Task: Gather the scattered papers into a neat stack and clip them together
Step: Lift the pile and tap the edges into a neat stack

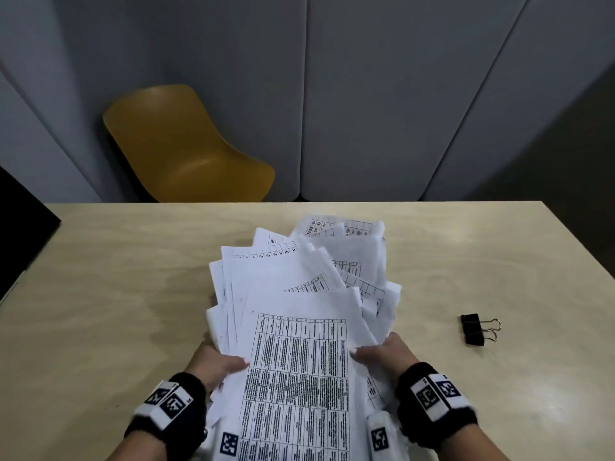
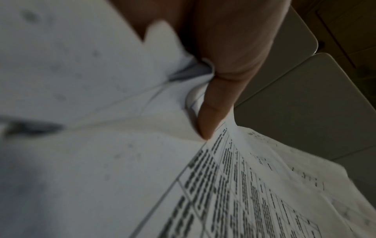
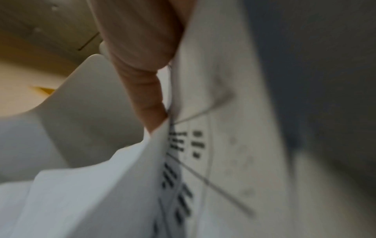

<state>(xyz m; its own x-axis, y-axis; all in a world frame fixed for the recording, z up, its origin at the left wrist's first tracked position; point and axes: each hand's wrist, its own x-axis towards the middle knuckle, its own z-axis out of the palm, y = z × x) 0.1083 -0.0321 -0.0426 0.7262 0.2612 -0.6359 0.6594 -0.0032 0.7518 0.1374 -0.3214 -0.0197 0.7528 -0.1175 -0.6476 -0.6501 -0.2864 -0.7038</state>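
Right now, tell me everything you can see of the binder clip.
The binder clip is black, with two thin wire handles in a brassy tone that point to the right. It looks like painted metal. It lies on the light wooden table, to the right of the papers and clear of them. Nothing touches it but the table: the right hand and the left hand both grip the papers. Only the head view shows it, small, so whether its mouth is closed cannot be told.

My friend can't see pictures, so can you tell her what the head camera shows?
Two hands, left hand and right hand, hold a messy fan of printed papers above a wooden table. A black binder clip lies to the right; a yellow chair stands behind.
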